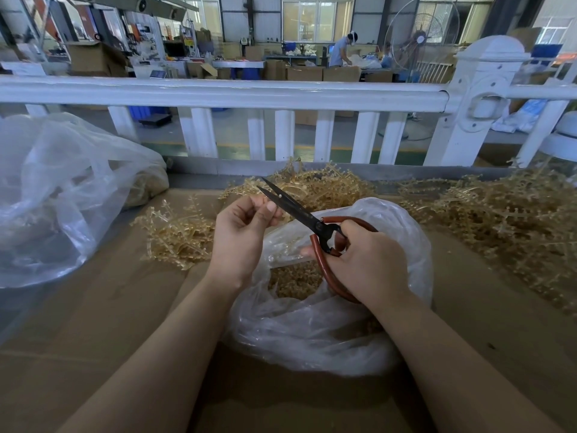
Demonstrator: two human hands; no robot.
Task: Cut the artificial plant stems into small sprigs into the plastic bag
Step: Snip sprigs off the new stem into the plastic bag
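Sprigs (293,281) part-fill the bag (327,323); heaps of stems (499,220) wait behind it, left hand (242,228) pinching something too small to identify, right hand (367,260) gripping nearly closed scissors (299,210).

We work at a counter (93,323) covered in brown cardboard sheets. Directly on it, near us at the middle, sits a clear plastic bag (312,332) holding small tan sprigs (293,281). Loose tan plant stems (178,232) lie in heaps on it: left of the bag, behind it, and a big pile (505,226) at the right. A second, larger plastic bag (59,195) rests at the far left.
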